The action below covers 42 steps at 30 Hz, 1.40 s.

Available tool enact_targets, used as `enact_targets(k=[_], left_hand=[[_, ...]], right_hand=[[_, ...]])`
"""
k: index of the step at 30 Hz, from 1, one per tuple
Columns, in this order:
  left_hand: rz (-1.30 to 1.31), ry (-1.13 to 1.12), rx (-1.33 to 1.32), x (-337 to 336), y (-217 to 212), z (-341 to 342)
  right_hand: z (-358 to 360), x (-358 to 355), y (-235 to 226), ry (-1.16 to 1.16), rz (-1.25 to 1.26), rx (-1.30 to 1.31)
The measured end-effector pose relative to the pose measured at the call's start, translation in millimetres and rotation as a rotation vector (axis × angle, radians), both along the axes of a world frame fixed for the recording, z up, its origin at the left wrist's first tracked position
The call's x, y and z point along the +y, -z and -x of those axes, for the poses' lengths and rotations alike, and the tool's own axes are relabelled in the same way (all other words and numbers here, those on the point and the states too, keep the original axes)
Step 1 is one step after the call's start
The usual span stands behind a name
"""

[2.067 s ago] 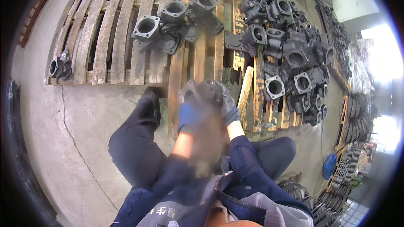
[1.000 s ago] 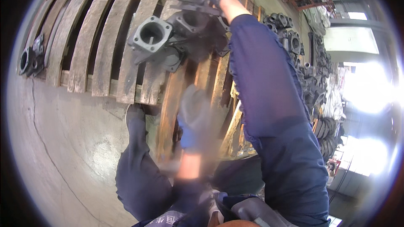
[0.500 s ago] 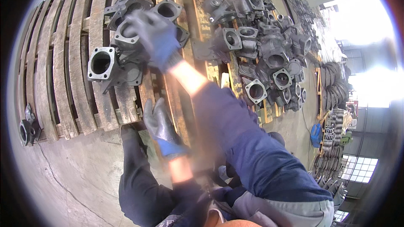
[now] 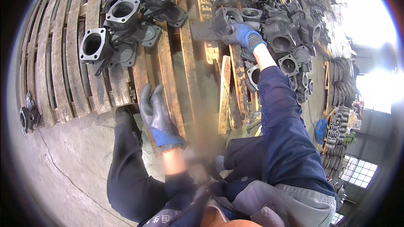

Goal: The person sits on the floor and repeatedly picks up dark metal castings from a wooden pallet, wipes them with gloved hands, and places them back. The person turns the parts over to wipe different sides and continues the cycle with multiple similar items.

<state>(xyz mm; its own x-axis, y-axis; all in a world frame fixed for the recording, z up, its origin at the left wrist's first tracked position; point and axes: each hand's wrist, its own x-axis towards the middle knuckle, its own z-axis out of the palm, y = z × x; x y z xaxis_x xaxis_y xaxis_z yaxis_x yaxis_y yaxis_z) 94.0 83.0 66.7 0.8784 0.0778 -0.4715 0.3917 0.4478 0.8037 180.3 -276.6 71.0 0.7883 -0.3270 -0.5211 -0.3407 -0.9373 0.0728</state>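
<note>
My right hand, in a blue and grey glove, reaches out over the wooden pallet and grips a dark cast metal housing at the near edge of a heap of such castings. My left hand, gloved the same way, hovers flat and empty over the pallet's near planks, fingers together and extended. Three similar castings with square flanges stand in a row on the pallet to the left of my right hand.
A single small casting lies on the concrete floor by the pallet's left corner. A loose wooden slat lies across the pallet. Stacks of metal rings and racks stand at the right. My knees are below.
My right hand has left the row of three castings and swung right to the heap, where it now grips a housing. My left hand stays low over the planks.
</note>
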Motion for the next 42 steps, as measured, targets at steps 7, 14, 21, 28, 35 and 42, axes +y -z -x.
enact_targets(k=[7, 14, 21, 28, 35, 42], left_hand=[[0.063, 0.013, 0.065, -4.4, 3.9, 4.1], [0.088, 0.04, 0.062, -3.5, 2.7, 6.8], [0.031, -0.007, 0.132, -1.4, 2.7, 2.2], [0.081, 0.008, 0.098, 0.6, 0.0, 5.7], [0.065, -0.034, -0.023, 4.7, 3.5, 8.9], [0.037, -0.002, -0.006, 14.7, -7.9, 11.4]], right_hand=[[-0.4, -12.6, 22.2, -0.418, 0.32, -0.04], [-33.0, -2.6, 16.1, 0.0, -0.051, 0.014], [-32.9, -16.3, 65.1, 0.158, -0.042, -0.141], [46.6, 1.3, 79.5, -0.646, 0.253, -0.313], [118.6, 33.0, 119.7, 0.363, -0.632, -0.751], [159.9, 107.4, 66.4, 0.623, -0.984, -0.989]])
